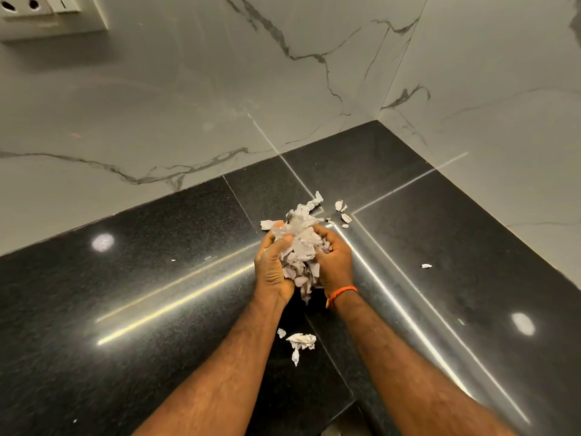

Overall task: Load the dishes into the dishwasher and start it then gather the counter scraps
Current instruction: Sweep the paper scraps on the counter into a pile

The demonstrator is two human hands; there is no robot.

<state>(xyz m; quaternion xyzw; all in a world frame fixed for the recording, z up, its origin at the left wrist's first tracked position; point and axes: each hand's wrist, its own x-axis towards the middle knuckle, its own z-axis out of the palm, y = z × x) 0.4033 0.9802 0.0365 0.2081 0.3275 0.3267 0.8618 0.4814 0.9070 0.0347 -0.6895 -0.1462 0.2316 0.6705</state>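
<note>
White torn paper scraps (298, 247) are gathered in one bundle at frame centre, clasped between the left hand (272, 269) and right hand (334, 262) above the black speckled countertop (157, 278). Two loose pieces (300, 341) are seen lower down, about four upper right (342, 212), one (426, 265) far right.

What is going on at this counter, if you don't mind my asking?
A person is gathering torn paper scraps off the black counter. The left hand and right hand cup the pile between them. A crumpled piece lies nearer the person, and a few bits lie beyond the hands.
</note>
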